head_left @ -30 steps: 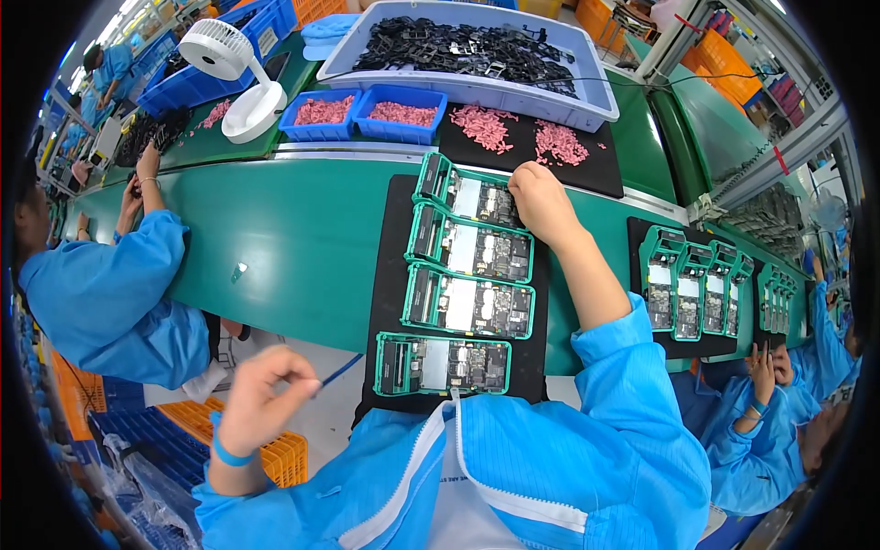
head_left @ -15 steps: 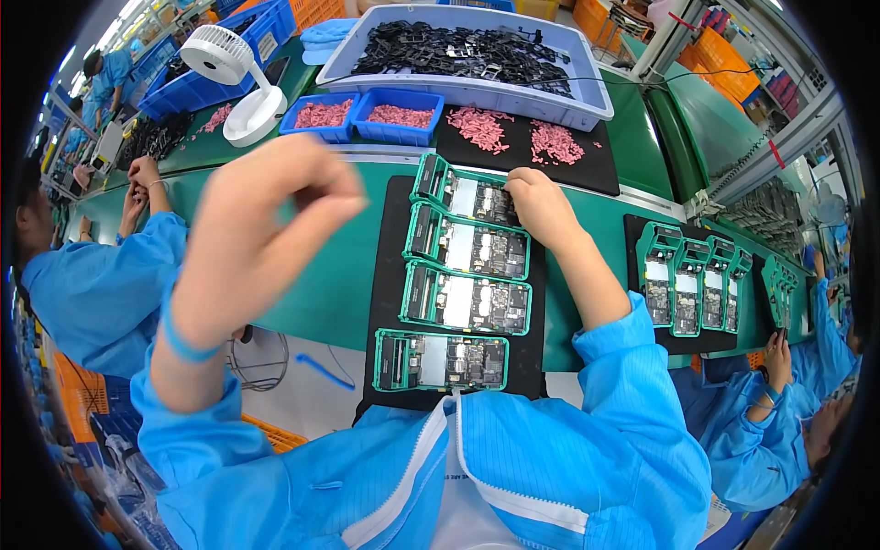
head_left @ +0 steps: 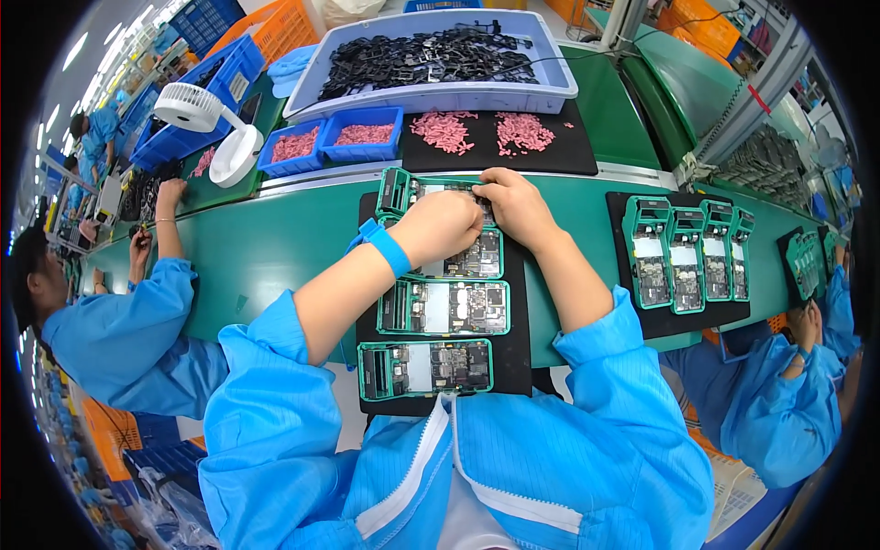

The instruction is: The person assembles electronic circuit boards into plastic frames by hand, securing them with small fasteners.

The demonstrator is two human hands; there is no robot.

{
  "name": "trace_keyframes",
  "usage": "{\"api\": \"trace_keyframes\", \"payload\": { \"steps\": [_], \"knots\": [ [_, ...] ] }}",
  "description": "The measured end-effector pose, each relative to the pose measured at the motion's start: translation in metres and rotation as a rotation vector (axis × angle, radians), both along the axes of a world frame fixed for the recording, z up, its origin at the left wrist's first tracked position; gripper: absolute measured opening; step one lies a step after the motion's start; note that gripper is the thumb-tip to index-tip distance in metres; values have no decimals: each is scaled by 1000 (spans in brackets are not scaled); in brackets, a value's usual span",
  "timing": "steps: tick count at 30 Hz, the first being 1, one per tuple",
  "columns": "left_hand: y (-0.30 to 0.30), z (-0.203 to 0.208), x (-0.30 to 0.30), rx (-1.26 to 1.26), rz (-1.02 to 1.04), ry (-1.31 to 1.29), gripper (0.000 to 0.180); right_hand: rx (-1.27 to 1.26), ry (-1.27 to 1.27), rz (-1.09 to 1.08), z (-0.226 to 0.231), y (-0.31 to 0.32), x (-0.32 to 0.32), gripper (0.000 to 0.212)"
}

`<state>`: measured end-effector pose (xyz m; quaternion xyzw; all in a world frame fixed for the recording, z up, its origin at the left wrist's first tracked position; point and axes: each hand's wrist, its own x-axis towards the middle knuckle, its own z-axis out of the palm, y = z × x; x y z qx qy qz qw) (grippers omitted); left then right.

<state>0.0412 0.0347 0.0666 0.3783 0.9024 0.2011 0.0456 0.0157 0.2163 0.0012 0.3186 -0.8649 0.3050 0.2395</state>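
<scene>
Several green-framed phone housings with exposed circuit boards lie in a column on a black mat (head_left: 519,302) in front of me. My left hand (head_left: 445,225), a blue band at its wrist, reaches over the farthest housing (head_left: 423,188) and the second housing (head_left: 486,255). Its fingers are pinched together; what they hold, if anything, is hidden. My right hand (head_left: 515,206) is at the right end of the farthest housing, fingers bent down onto its board and partly hidden. Nearer to me lie a third housing (head_left: 438,307) and the nearest housing (head_left: 426,369), both untouched.
Beyond the housings are two blue bins (head_left: 365,135) of small pink pieces, pink heaps (head_left: 524,134) on a dark mat, and a big tub (head_left: 431,96) of black parts. A white fan (head_left: 234,158) stands left. More housings (head_left: 686,252) lie right. Co-workers sit on both sides.
My left hand has swung from the left, raised above the bench, over to the farthest housings beside my right hand. My right hand stays at the farthest housing. The whole view has shifted slightly.
</scene>
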Motion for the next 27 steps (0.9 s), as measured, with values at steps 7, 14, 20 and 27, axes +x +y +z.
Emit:
{"api": "trace_keyframes", "payload": {
  "steps": [7,14,20,27],
  "knots": [
    [1,-12,5,-109,-33,280,6,-51,-29,27,-5,2,-5,23],
    [8,-9,1,-227,-150,407,9,-38,-43,39,-4,3,-3,23],
    [9,-1,16,-360,-253,517,6,-37,-36,33,-5,3,-3,24],
    [-6,-4,26,-293,-194,378,8,-213,5,-122,-1,14,-23,18]
  ]
}}
